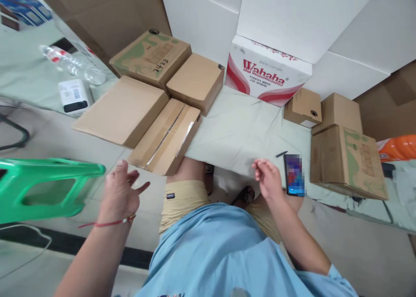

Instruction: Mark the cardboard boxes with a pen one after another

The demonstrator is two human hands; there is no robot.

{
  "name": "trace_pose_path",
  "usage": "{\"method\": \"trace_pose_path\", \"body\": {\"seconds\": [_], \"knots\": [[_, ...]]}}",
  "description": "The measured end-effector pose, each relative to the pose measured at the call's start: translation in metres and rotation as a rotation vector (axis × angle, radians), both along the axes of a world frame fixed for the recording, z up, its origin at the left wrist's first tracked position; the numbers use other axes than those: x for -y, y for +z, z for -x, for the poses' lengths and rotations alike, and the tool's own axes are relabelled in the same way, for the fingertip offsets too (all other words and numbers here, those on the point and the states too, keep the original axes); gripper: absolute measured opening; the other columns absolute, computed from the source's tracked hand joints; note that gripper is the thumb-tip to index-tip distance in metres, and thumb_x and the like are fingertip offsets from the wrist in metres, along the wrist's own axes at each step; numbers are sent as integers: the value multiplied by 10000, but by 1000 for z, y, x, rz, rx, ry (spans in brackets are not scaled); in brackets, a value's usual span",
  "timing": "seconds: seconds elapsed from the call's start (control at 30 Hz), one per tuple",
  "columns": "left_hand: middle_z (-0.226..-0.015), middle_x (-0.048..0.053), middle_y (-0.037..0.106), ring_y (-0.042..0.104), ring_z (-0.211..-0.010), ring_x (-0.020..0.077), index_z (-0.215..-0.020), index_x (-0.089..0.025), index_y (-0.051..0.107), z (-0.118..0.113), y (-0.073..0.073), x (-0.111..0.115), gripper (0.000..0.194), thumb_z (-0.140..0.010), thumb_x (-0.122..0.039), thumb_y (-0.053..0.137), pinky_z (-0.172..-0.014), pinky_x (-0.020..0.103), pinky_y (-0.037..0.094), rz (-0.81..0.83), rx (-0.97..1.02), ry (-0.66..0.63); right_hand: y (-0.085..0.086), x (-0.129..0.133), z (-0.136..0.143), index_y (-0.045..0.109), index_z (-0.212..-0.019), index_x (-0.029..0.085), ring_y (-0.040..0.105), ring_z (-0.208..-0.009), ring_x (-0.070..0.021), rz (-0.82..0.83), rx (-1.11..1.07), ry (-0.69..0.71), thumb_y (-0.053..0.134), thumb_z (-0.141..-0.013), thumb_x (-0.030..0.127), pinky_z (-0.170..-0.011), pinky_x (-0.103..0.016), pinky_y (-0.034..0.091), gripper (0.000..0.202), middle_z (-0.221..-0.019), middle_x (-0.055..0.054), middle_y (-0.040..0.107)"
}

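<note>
My left hand, with a red string bracelet at the wrist, is raised with its fingers apart and nothing in it. It is near the front corner of a flat taped cardboard box and beside a green plastic stool. My right hand hovers above the front edge of the cloth-covered table, fingers loosely bent, with no object visible in them. Just right of it lies a phone with a lit, blurred screen. A dark pen rests behind the phone.
Left on the table are a plain cardboard box, a green-printed box and a smaller box. A Wahaha carton stands at the back. Several boxes, including a printed one, stand right, near an orange bottle. Clear plastic bottles lie far left.
</note>
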State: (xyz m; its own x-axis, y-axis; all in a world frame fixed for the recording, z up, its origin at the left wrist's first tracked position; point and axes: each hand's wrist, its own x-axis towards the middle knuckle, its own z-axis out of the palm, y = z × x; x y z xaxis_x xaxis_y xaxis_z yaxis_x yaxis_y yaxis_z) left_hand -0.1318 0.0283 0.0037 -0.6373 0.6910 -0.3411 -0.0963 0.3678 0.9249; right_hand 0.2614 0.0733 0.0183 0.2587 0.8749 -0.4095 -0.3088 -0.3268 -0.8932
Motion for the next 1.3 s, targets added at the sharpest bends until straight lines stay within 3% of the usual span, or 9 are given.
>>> {"method": "trace_pose_path", "body": {"seconds": [0.1, 0.2, 0.37, 0.5, 0.6, 0.73, 0.97, 1.13, 1.3], "knots": [[-1016, 23, 705, 680, -924, 245, -1113, -291, 603, -11, -1, -10, 622, -752, -714, 879, -794, 483, 662, 32, 383, -10, -6, 40, 16, 758, -815, 161, 495, -483, -73, 47, -27, 56, 910, -682, 452, -423, -187, 369, 354, -699, -25, 732], [-1051, -27, 727, 698, -840, 171, -1106, -281, 609, -39, 3, -17, 628, -670, -541, 978, -823, 424, 661, -57, 461, -45, -10, 56, 8, 760, -831, 176, 497, -506, -72, 61, -33, 31, 910, -692, 470, -442, -191, 372, 358, -725, -22, 734], [-1242, -19, 714, 727, -980, 178, -1192, -296, 589, -103, 7, 0, 698, -639, -414, 999, -780, 302, 631, -108, 398, -99, -15, 65, -19, 760, -858, 196, 500, -542, -68, 68, -44, -3, 935, -692, 466, -449, -180, 371, 363, -763, -9, 728], [-1395, 84, 656, 702, -1216, 262, -1459, -285, 497, -157, 8, 22, 804, -796, -454, 919, -955, 368, 626, -157, 256, -410, -18, 72, -14, 805, -1087, 219, 638, -680, -135, 110, -94, 85, 965, -700, 516, -468, -202, 475, 514, -963, -65, 798], [-1467, 121, 564, 663, -1262, 299, -1552, -305, 411, -180, 6, 29, 898, -812, -399, 912, -988, 424, 614, -302, -84, -551, -19, 78, 0, 781, -1246, 287, 715, -907, -187, 95, -207, 136, 946, -750, 579, -632, -282, 636, 599, -1174, -56, 785], [-1467, 143, 528, 567, -1370, 325, -1546, -301, 414, -182, 7, 32, 820, -867, -322, 874, -1085, 487, 551, -624, -514, -686, -21, 81, 4, 806, -1210, 288, 718, -1014, -194, 44, -358, 147, 936, -791, 559, -779, -310, 658, 516, -1156, -35, 770], [-1400, 157, 561, 643, -1239, 299, -1325, -248, 487, -180, 6, 34, 549, -943, -497, 793, -937, 397, 587, -527, -377, -828, -29, 81, -18, 763, -1294, 357, 681, -1256, -221, 0, -303, -23, 976, -734, 410, -896, -313, 604, 601, -1394, -13, 747], [-1519, 185, 541, 606, -1382, 342, -1616, -261, 405, -189, 6, 34, 801, -927, -371, 798, -1079, 490, 584, -537, -442, -898, -31, 81, -28, 759, -1293, 377, 709, -1162, -184, -39, -246, -92, 1003, -668, 333, -915, -307, 602, 672, -1277, 13, 779], [-1591, 176, 561, 533, -1518, 333, -1455, -235, 644, -196, 16, 33, 575, -912, -47, 677, -1258, 562, 473, -921, -752, -985, -30, 83, -36, 811, -1055, 317, 743, -1090, -259, -28, -331, -145, 1025, -600, 463, -941, -403, 645, 524, -1116, -7, 822]]}}
